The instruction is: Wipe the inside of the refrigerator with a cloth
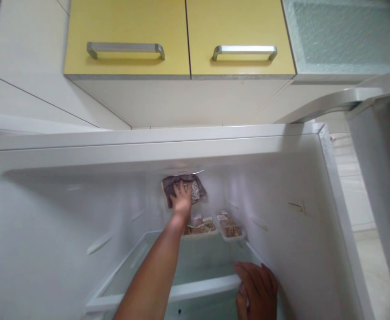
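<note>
My left hand (181, 200) reaches deep into the refrigerator and holds a dark patterned cloth (196, 189) against its back wall, near the top. The fingers are spread over the cloth, and part of it is hidden under the palm. Closer to me, my right hand (258, 284) is at the right end of the shelf's white front edge (204, 286). Its fingers are loosely bent with the thumb apart, and I see nothing in them. Whether it touches the shelf edge I cannot tell.
Two food packs stand at the back of the glass shelf (201, 262): a tray (203, 227) below my left hand and a clear-sided pack (230, 226) at the right corner. The refrigerator door (378, 178) stands open at right. Yellow cabinets (128, 22) hang above.
</note>
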A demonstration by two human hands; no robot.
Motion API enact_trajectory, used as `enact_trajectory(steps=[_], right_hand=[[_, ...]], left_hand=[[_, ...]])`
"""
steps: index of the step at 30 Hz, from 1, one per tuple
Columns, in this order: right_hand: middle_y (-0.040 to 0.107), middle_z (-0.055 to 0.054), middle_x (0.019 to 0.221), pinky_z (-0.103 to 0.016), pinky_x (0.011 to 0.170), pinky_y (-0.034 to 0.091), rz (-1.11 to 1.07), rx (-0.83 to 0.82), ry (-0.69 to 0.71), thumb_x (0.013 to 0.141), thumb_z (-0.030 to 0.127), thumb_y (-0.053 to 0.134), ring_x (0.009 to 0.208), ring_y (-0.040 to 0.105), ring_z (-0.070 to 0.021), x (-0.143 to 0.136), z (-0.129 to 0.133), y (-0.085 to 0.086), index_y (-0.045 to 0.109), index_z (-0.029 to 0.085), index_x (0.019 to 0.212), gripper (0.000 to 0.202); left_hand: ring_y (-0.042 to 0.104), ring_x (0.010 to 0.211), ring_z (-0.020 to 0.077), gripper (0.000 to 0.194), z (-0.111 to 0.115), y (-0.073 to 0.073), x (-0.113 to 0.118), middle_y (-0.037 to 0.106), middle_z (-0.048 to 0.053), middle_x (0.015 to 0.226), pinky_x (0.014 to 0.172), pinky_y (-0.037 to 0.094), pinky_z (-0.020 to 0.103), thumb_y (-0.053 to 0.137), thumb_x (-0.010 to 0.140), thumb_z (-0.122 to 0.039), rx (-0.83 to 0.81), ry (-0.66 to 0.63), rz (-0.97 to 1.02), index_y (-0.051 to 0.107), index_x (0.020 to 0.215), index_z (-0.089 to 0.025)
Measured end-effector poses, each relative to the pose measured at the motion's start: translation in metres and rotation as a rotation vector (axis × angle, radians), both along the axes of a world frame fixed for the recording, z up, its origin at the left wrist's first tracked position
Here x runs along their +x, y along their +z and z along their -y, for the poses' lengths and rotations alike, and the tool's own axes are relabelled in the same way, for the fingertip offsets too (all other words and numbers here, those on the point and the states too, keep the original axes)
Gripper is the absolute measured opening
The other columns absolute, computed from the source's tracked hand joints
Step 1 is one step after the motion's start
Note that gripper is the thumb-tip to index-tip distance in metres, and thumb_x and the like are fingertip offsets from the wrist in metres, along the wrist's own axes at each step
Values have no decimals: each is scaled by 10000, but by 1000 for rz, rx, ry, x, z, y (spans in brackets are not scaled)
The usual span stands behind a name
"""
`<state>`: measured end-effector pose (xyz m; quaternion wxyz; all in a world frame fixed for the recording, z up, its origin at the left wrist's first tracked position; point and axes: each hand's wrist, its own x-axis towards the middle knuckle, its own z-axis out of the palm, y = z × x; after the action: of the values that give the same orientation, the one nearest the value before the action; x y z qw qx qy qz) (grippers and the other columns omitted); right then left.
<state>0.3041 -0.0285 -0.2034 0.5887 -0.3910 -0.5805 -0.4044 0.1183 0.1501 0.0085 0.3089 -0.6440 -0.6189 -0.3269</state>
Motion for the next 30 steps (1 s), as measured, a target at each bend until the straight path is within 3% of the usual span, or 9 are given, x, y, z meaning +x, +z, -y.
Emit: enact_trajectory(steps=[3, 6, 11, 16, 19, 24, 27, 30], right_hand=[[761, -53, 1010, -456, 988, 394, 56, 0, -21, 839, 113, 451, 966, 663, -217, 3, 4, 4, 646, 209, 1119, 355], [759, -44, 1012, -439, 990, 396, 88, 17, -33, 820, 106, 477, 969, 659, -213, 4, 6, 7, 650, 210, 1121, 362], [756, -40, 1003, -440, 989, 410, 37, 4, -21, 814, 92, 472, 966, 667, -213, 2, 3, 5, 650, 222, 1106, 366], [762, -38, 1000, -441, 981, 416, 61, 36, -33, 822, 107, 461, 950, 672, -211, 2, 0, 3, 646, 228, 1114, 366], [761, -42, 994, -455, 996, 409, -9, 3, -8, 834, 94, 441, 964, 670, -214, -1, 2, 4, 640, 226, 1110, 365], [751, -44, 1003, -445, 1004, 395, 18, -1, 7, 813, 95, 460, 973, 660, -211, -4, 5, 4, 643, 219, 1132, 388], [745, -58, 1014, -465, 1014, 391, -46, -7, 33, 823, 88, 426, 989, 656, -220, -5, 3, 3, 642, 213, 1119, 388], [744, -51, 1013, -452, 1003, 394, -18, -12, 19, 821, 93, 440, 983, 655, -217, -2, 3, 3, 648, 219, 1111, 378]], left_hand=[[313, 1450, 553, 782, 0, -7, -32, 207, 307, 1665, 932, 531, 670, 559, 891, -315, 45, 159, 296, 248, 1590, -155], [430, 1374, 508, 886, -1, -13, -47, 239, 335, 1636, 949, 542, 608, 609, 857, -418, 62, 221, 489, 221, 1587, -100], [337, 1433, 522, 865, 2, -15, -38, 231, 295, 1655, 925, 545, 643, 605, 853, -491, 54, 206, 472, 263, 1585, -184], [190, 1527, 502, 752, 13, -1, -25, 177, 201, 1709, 1043, 462, 696, 556, 891, -296, -59, 106, 207, 272, 1587, -270], [162, 1560, 439, 731, 17, 10, -5, 214, 113, 1719, 1138, 368, 695, 494, 887, -159, -121, -32, -2, 310, 1567, -357], [184, 1548, 464, 699, 15, 12, 56, 193, 152, 1720, 1117, 324, 773, 389, 904, -126, -171, -157, -164, 308, 1576, -301], [221, 1548, 417, 602, 13, 8, 90, 265, 97, 1707, 1141, 315, 750, 384, 932, -167, -202, -278, -275, 448, 1504, -343], [255, 1533, 405, 489, 13, 9, 102, 344, 89, 1673, 1130, 317, 754, 373, 954, -209, -229, -372, -379, 625, 1354, -338]])
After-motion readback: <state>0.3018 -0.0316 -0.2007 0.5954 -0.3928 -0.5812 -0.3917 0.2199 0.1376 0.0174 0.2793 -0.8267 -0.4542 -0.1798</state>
